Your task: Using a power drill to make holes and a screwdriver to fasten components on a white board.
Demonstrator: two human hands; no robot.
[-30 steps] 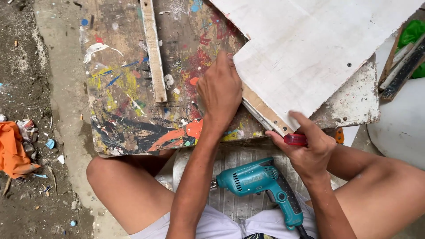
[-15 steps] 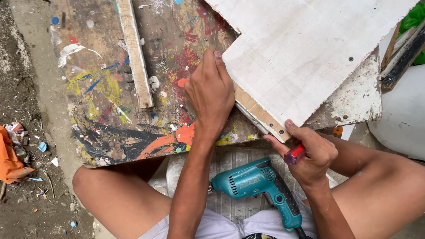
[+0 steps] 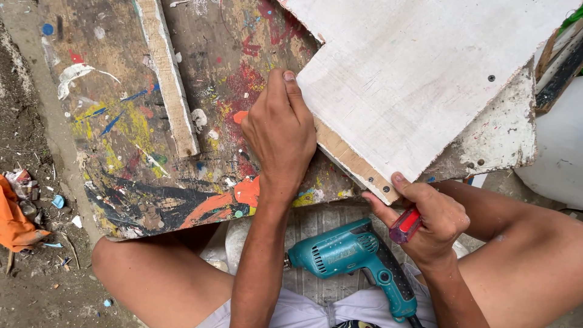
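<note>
A white-painted flat wooden panel lies at an angle across a paint-splattered plywood board, its bare wooden edge strip facing the seated person. The left hand presses flat on the board, fingers closed together and thumb against the panel's edge. The right hand is closed around a red-handled screwdriver, thumb touching the panel's near corner. A teal electric drill rests in the person's lap between both arms. A pale wooden slat lies on the board, and an orange rag sits on the dirt floor.
</note>
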